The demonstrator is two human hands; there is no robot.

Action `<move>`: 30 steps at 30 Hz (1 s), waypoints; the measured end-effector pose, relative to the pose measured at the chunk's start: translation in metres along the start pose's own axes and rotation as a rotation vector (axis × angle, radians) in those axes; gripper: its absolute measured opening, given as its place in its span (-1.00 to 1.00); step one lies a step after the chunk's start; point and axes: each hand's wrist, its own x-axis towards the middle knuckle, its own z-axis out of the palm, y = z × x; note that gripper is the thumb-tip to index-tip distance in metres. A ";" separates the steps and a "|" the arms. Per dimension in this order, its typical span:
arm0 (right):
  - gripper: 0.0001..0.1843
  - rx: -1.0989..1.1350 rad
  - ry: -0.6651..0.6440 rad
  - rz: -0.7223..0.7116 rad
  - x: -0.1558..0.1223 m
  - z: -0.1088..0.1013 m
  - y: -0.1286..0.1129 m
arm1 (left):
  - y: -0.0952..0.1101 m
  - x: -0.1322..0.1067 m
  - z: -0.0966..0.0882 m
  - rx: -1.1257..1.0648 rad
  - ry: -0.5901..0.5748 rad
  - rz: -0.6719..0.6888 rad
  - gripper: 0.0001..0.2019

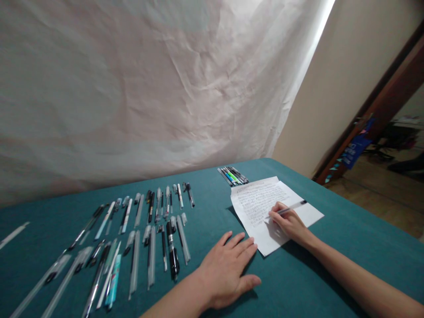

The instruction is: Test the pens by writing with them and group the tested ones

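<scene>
In my right hand (287, 221) is a slim clear pen (293, 206) with a dark end, its tip down on a sheet of paper (265, 240). Rows of handwriting cover much of the upper part of the sheet, and a second white sheet (313, 214) shows from beneath at the right. My left hand (230, 269) lies flat on the green tabletop, fingers spread, its fingertips close to the paper's lower left edge. Whether they touch the paper I cannot tell. Left of that hand, a thick black pen (172, 251) lies among several other pens and caps.
Two loose rows of pens, tubes and caps spread over the left of the green table (212, 212). A tight bunch of pens (232, 176) lies behind the paper. A pale sheet curtain (165, 88) hangs along the far edge; a doorway stands at right.
</scene>
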 end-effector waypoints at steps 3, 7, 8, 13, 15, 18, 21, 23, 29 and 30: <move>-0.71 -0.001 0.017 0.005 0.000 -0.001 -0.001 | 0.003 -0.002 0.000 -0.002 0.037 0.003 -0.44; -0.73 0.016 -0.055 -0.077 0.000 0.003 -0.020 | 0.008 -0.005 -0.001 0.023 0.120 0.036 -0.57; -0.73 0.035 -0.100 -0.101 0.000 0.006 -0.029 | 0.009 -0.006 -0.001 0.031 0.132 0.044 -0.60; -0.73 0.070 -0.389 -0.263 0.009 0.038 -0.097 | 0.008 -0.007 0.000 0.097 0.171 0.005 -0.65; -0.77 0.076 -0.446 -0.348 0.017 0.058 -0.124 | 0.007 -0.007 0.000 0.123 0.169 -0.015 -0.65; -0.79 0.032 -0.546 -0.480 0.035 0.094 -0.150 | 0.006 -0.009 0.001 0.119 0.178 -0.023 -0.67; -0.70 -0.002 -0.558 -0.545 0.055 0.126 -0.158 | 0.004 -0.011 0.001 0.103 0.217 -0.014 -0.68; -0.65 -0.042 -0.555 -0.561 0.064 0.142 -0.158 | 0.002 -0.012 0.002 0.109 0.227 -0.007 -0.68; -0.71 -0.112 -0.537 -0.567 0.069 0.157 -0.157 | -0.001 -0.013 0.002 0.119 0.221 -0.009 -0.67; -0.72 -0.105 -0.541 -0.567 0.068 0.156 -0.156 | -0.001 -0.013 0.001 0.110 0.219 -0.010 -0.68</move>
